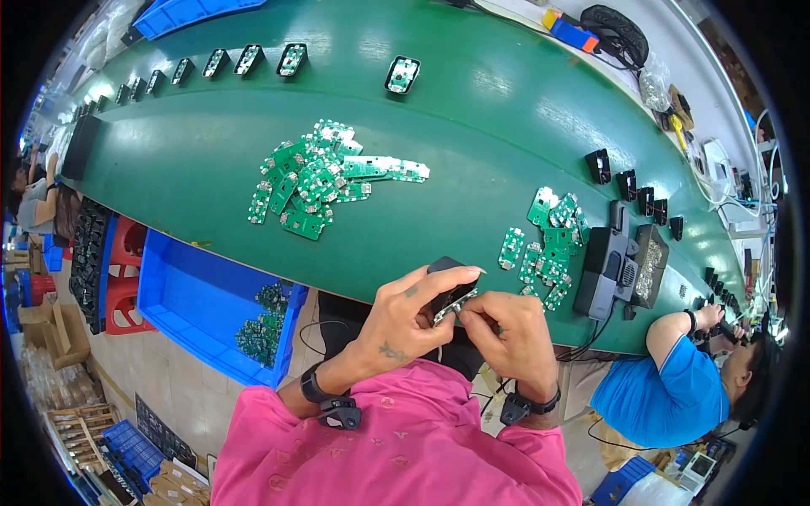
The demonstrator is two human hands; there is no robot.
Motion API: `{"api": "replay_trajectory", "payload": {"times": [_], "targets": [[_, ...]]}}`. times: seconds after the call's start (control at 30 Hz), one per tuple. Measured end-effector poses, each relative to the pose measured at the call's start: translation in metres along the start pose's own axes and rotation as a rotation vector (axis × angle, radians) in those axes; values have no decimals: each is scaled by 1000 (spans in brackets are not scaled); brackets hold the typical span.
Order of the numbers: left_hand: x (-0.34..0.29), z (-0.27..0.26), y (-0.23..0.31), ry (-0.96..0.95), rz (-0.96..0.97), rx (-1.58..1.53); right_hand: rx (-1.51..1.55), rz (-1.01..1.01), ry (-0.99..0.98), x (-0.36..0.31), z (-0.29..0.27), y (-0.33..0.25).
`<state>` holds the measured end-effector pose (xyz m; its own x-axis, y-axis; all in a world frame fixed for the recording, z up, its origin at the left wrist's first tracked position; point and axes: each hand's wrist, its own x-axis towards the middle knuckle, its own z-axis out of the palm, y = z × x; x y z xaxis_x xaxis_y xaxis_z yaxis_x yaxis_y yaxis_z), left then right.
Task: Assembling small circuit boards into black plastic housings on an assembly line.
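My left hand (396, 316) is wrapped round a black plastic housing (445, 265) at the table's near edge. A green circuit board (456, 306) sits tilted at the housing's opening. Closed in a pinch, my right hand (513, 327) has its fingertips at the board's right end; the fingers partly hide the contact. Beyond my hands lies a big loose pile of circuit boards (321, 181), and a smaller pile of boards (558, 240) is to the right. A housing with a board in it (402, 75) stands alone at the far middle.
A row of filled housings (248, 60) runs along the far left. Several black housings (599, 166) stand at the right, beyond a grey fixture (601, 274). A blue bin (194, 291) with boards is at the lower left. A co-worker in a blue shirt (666, 392) sits right.
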<state>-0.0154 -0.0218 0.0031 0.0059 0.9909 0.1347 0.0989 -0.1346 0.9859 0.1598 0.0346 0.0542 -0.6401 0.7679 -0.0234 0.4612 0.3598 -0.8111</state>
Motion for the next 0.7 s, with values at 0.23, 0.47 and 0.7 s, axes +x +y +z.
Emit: {"api": "replay_trajectory", "payload": {"times": [0.23,0.47,0.7], "targets": [[-7,10,-10,118,16,68,-69,-38,101,0,21,10],[-19,-4,-28,56,-236,-610,128,118,267,-4,31,15],[-16,-4,-32,73,-173,-565,466,185,209,-5,41,35]]}}
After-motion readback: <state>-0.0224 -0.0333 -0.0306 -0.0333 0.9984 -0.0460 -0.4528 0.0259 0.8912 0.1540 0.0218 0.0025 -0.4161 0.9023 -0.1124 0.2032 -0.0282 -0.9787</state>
